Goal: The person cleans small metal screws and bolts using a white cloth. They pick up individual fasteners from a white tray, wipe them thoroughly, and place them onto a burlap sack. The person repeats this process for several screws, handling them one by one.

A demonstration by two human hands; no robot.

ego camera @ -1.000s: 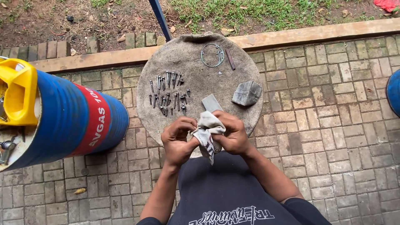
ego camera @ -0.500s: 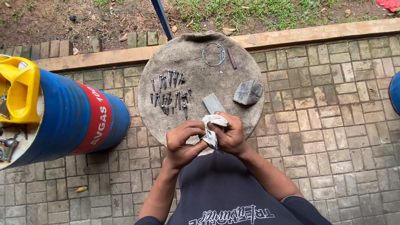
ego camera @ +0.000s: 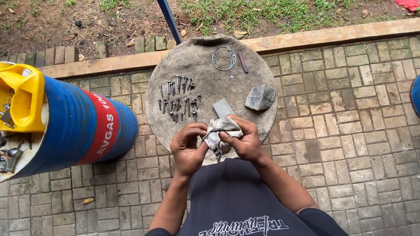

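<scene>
My left hand [ego camera: 187,148] and my right hand [ego camera: 245,140] are pressed together around a crumpled, dirty white rag [ego camera: 218,131], held just above the near edge of a round grey mat [ego camera: 262,70]. Whatever is wrapped inside the rag is hidden. Several dark screws and bolts [ego camera: 177,98] lie in rows on the mat ahead of my left hand. A small flat grey plate [ego camera: 222,108] lies right behind the rag.
A grey stone-like block [ego camera: 260,97], a wire ring [ego camera: 224,58] and a short brown rod [ego camera: 243,62] lie further back on the mat. A blue drum [ego camera: 83,126] with a red band stands at left, with a yellow container [ego camera: 22,94] on top. Brick paving surrounds everything.
The rag was hanging loosely between my hands; now it is bunched up tight between them, and my hands have closed in together.
</scene>
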